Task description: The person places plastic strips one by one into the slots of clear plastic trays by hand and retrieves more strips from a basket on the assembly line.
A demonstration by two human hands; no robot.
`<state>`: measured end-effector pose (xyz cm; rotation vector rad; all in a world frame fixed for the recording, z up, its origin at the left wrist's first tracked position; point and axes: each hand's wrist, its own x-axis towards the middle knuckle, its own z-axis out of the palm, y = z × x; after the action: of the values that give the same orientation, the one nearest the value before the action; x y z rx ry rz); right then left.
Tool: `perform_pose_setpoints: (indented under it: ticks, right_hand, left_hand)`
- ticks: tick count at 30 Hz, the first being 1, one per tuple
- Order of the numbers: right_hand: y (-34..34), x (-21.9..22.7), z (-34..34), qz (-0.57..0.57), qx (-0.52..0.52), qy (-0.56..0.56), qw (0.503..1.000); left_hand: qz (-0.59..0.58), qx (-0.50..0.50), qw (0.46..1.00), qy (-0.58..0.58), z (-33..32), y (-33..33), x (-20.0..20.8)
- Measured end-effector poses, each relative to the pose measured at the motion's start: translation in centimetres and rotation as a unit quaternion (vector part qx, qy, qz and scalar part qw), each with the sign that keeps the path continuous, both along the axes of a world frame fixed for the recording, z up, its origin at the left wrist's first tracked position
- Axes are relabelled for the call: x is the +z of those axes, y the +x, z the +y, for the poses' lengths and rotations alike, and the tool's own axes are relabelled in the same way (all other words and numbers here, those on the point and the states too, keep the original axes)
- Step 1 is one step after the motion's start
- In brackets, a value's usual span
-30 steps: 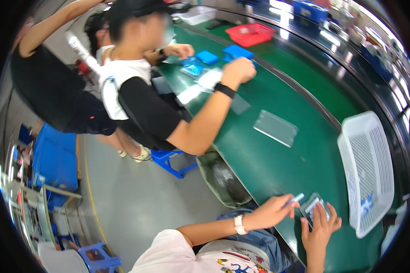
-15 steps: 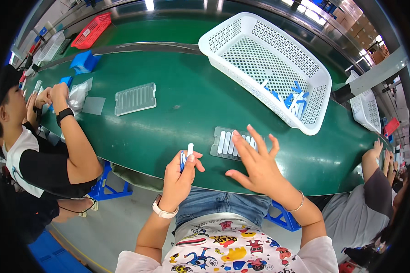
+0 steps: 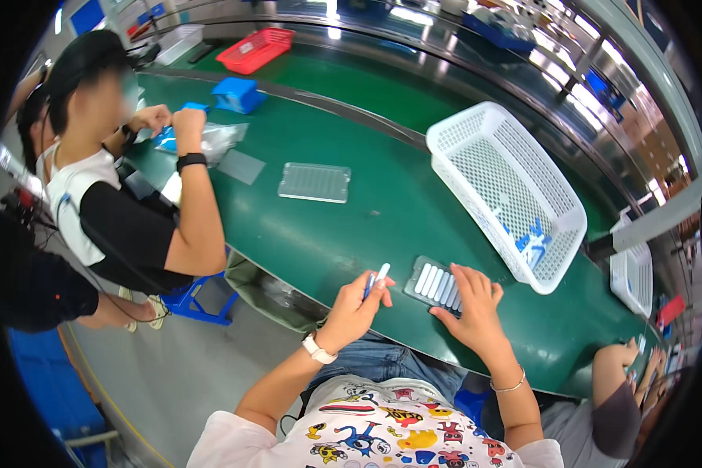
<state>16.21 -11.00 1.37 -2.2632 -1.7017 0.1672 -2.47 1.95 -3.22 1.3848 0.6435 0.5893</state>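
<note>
Gripping sticks (image 3: 382,272) still, left hand (image 3: 354,310); right hand (image 3: 480,314), splayed earlier, now loosely curved over clear tray (image 3: 413,289).

The basket (image 3: 507,171) is white plastic, its surface broken by perforations. Nearer the wearer than the basket, a clear, glossy plastic tray (image 3: 411,285) carries smooth white sticks (image 3: 423,278), seemingly plastic. Left of the basket lies a ribbed sheet (image 3: 314,182) of shiny clear plastic; farther left, a crinkled, glossy plastic bag (image 3: 225,140). The tabletop (image 3: 304,249) around the basket looks smooth with a soft sheen. Right of the basket, the post (image 3: 671,214) resembles matt metal.
</note>
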Motion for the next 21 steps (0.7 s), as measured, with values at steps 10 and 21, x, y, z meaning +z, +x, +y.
perform_pose_setpoints:
  ticks: [10,21]
  right_hand:
    - [2.5,-0.9,9.1,0.006,0.092,0.044,0.995]
    - [-5.1,-3.5,26.5,0.032,0.197,0.080,0.977]
  left_hand:
    - [-0.005,0.034,0.999,0.036,-0.6,0.2,0.3]
    - [-0.023,0.037,0.999,0.023,-0.5,0.7,-0.4]
